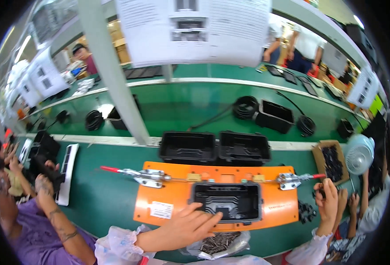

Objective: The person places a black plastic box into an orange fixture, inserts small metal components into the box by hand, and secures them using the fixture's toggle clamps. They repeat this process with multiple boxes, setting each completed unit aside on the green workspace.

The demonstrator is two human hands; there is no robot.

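Observation:
A black plastic box [252,207] sits in an orange clamping fixture [276,203], its inside facing up with ribbed lines on the floor. My left hand [188,226] lies over the fixture's front edge and the box's near left corner. Its fingers are stretched out and hold nothing; whether the tips touch the box I cannot tell. To the right of the fixture my right hand [328,201] is raised, with fingers curled round a small black part [321,193], mostly hidden by them. Toggle clamps with red handles stand at the left [151,177] and right [292,180].
A plastic bag of metal pins [219,244] lies before the fixture. Two black boxes [188,145] stand behind it. At right are small black parts [307,212], a carton [323,152] and a blue fan [359,154]. Co-workers' arms [56,216] flank both sides.

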